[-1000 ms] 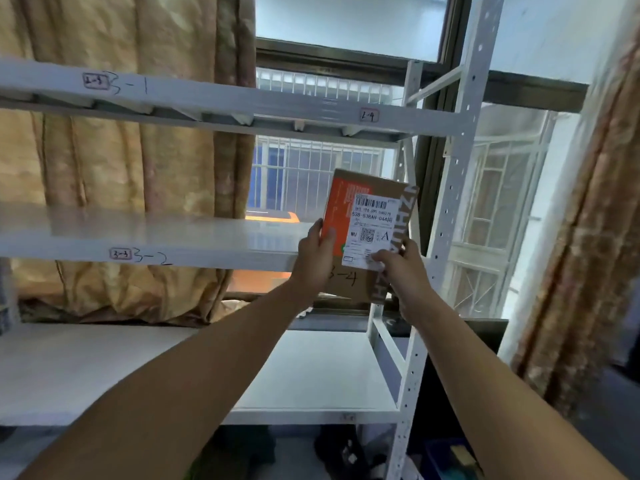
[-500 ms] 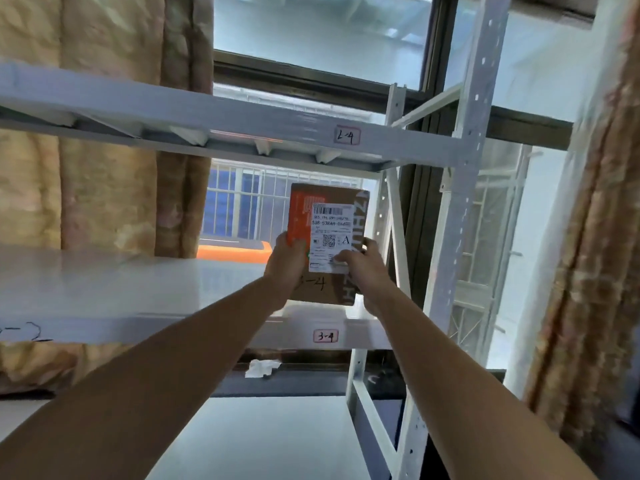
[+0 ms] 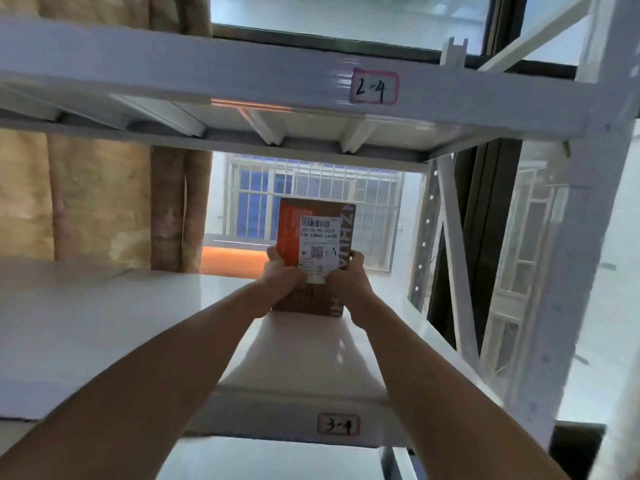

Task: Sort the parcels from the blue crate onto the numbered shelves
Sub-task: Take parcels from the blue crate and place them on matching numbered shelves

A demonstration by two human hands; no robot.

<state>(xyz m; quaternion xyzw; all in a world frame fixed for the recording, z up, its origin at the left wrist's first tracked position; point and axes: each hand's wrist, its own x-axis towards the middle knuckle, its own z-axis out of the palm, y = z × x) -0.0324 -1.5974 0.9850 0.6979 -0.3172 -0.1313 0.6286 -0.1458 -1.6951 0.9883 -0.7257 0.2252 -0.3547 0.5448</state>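
Both arms stretched forward and up, my left hand [image 3: 282,271] and right hand [image 3: 346,277] pinching the parcel [image 3: 313,244] by its lower sides. It stands upright, label facing me, bottom edge meeting the white shelf [image 3: 104,323] tagged 3-4 [image 3: 338,424], beneath the beam marked 2-4 [image 3: 373,87].

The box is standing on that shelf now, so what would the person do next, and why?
Probably let go and pull both hands back. The box already stands upright on the shelf tagged 3-4, with the left hand and right hand holding its lower half.
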